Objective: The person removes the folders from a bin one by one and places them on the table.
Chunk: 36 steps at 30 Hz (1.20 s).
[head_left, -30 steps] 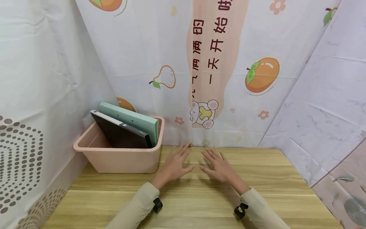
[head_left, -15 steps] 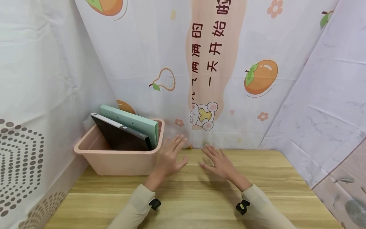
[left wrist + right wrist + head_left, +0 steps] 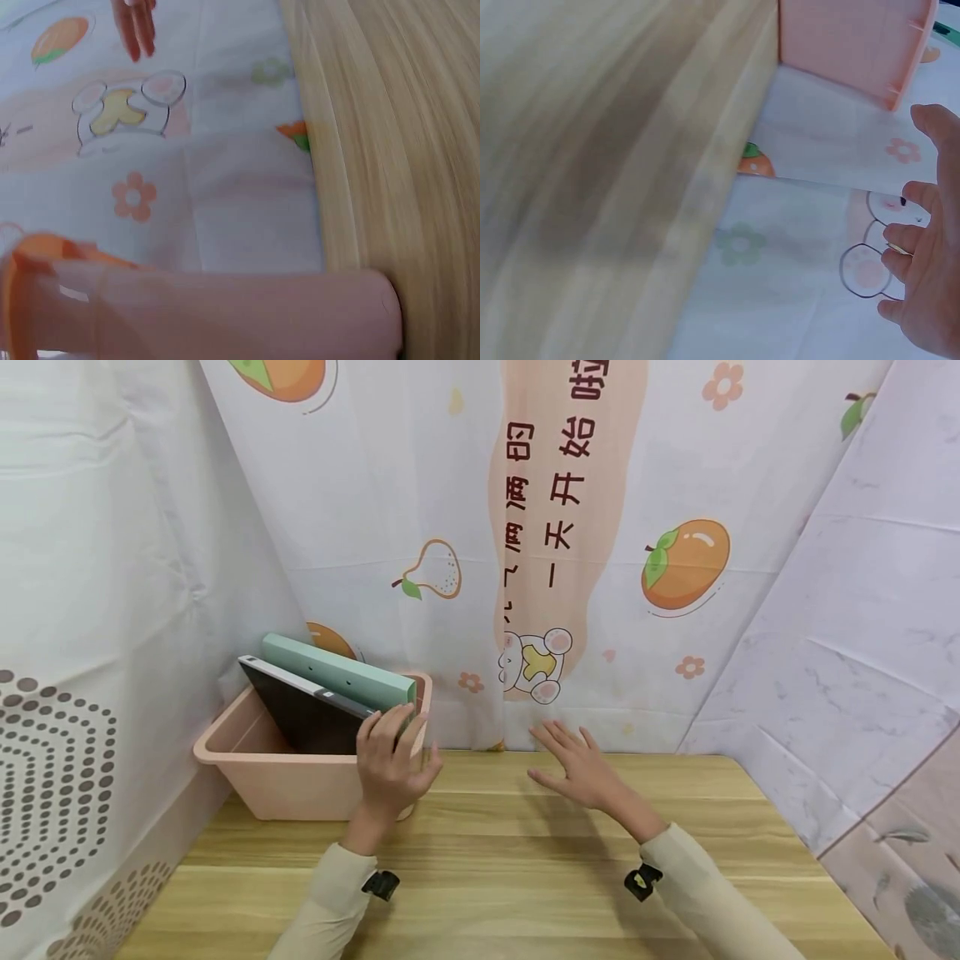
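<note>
My left hand (image 3: 390,768) is at the front right corner of a pink plastic bin (image 3: 300,785), its fingers loosely bent above the rim. They cover the near end of a black folder (image 3: 307,710) with a pale spine; contact with it cannot be told. Behind that folder leans a mint-green binder (image 3: 337,668), also standing tilted in the bin. My right hand (image 3: 585,768) hovers over the wooden table with fingers spread, holding nothing. The right wrist view shows the same right hand (image 3: 934,262) at its edge, thumb and fingers apart.
The wooden table (image 3: 487,877) runs back to a printed curtain (image 3: 450,485) with fruit and a bear. White cloth (image 3: 90,568) hangs at the left and marbled cloth (image 3: 847,610) at the right. The pink bin stands at the table's back left.
My left hand has moved left from the table's back middle to the bin's near right corner, its fingers bending. The right hand has lifted slightly. Bin and folders have stayed put.
</note>
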### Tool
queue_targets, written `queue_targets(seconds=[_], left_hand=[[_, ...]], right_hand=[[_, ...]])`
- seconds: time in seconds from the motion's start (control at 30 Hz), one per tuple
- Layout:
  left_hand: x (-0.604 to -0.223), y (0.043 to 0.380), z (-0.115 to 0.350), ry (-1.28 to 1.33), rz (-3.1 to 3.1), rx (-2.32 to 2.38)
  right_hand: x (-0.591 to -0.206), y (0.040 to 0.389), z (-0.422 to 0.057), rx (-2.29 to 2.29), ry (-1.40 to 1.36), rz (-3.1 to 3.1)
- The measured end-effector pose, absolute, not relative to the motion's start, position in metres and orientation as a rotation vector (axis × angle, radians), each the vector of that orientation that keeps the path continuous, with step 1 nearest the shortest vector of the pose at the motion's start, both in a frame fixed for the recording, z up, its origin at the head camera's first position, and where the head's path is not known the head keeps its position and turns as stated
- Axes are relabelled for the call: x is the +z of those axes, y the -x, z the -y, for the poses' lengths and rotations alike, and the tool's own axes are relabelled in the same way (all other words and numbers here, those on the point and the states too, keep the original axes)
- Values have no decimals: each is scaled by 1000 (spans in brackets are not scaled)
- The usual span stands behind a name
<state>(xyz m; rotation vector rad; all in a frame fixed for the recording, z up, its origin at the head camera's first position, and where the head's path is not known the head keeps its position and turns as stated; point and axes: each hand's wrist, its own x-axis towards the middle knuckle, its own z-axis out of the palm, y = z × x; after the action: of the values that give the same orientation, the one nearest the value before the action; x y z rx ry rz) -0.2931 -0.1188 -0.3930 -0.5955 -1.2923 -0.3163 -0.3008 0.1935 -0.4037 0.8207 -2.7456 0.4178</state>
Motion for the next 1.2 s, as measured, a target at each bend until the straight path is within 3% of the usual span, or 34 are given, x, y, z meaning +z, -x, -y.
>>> queue_targets(seconds=[0.63, 1.2], left_hand=[[-408, 302, 162, 564, 1222, -354], [-406, 294, 201, 845, 1783, -344]], right_hand=[[-326, 315, -170, 638, -890, 2650], [-298, 326, -152, 947, -904, 2674]])
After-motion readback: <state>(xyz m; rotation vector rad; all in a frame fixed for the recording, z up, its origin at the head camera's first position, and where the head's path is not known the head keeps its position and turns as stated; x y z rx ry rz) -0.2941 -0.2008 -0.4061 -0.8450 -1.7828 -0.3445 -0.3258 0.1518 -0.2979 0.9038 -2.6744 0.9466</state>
